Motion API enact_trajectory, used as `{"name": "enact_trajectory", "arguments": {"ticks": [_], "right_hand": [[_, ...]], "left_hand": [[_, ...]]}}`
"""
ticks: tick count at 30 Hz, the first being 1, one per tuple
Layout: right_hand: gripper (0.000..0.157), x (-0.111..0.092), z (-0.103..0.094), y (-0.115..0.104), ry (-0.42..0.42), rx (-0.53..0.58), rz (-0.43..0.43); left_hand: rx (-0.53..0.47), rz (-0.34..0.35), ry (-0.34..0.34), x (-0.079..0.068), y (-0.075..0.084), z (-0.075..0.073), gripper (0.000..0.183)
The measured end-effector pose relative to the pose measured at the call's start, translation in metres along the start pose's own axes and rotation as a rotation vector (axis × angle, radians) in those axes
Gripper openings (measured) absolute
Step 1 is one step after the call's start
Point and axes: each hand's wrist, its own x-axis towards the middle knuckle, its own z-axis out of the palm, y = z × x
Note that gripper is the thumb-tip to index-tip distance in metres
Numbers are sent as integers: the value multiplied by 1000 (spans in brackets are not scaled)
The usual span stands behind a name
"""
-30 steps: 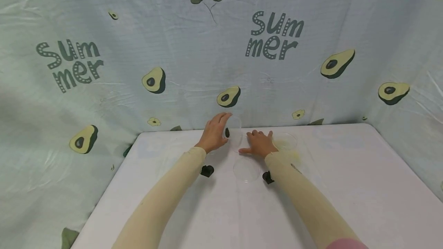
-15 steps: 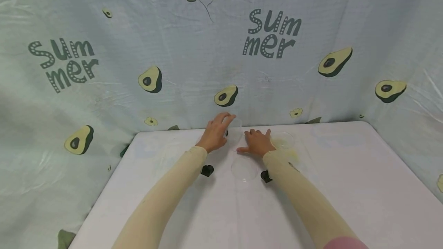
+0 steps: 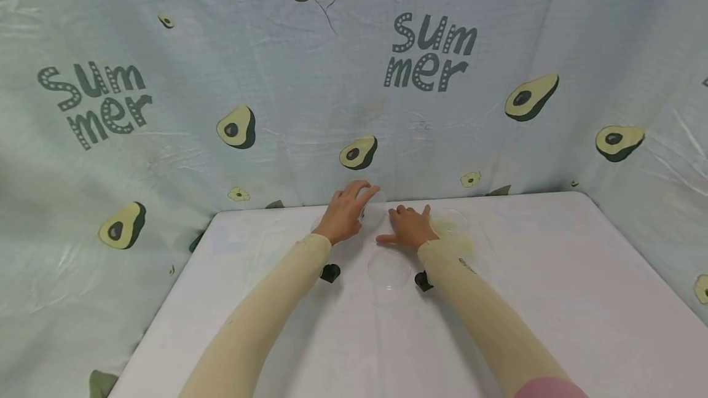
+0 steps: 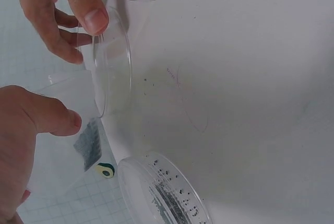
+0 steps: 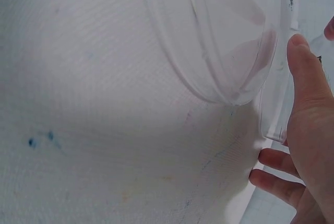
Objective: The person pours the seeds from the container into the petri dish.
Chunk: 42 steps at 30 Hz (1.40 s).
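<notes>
Clear bag, dark corner seemingly downward

The left grip and right grip are near the white table's far edge, beyond a clear dish.

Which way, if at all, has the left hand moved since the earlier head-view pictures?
Yes, slightly rightward: the left hand now reaches about to the right edge of the avocado print above it, having stopped short before.
</notes>
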Motion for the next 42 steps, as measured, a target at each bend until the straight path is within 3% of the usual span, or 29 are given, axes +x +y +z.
{"name": "enact_trajectory", "arguments": {"ticks": [18, 42], "right_hand": [[88, -3, -2, -2, -9, 12, 21], [90, -4, -1, -3, -13, 10, 15]], "left_hand": [[117, 108, -32, 2, 3, -5, 79], [208, 175, 14, 0, 2, -2, 75]]}}
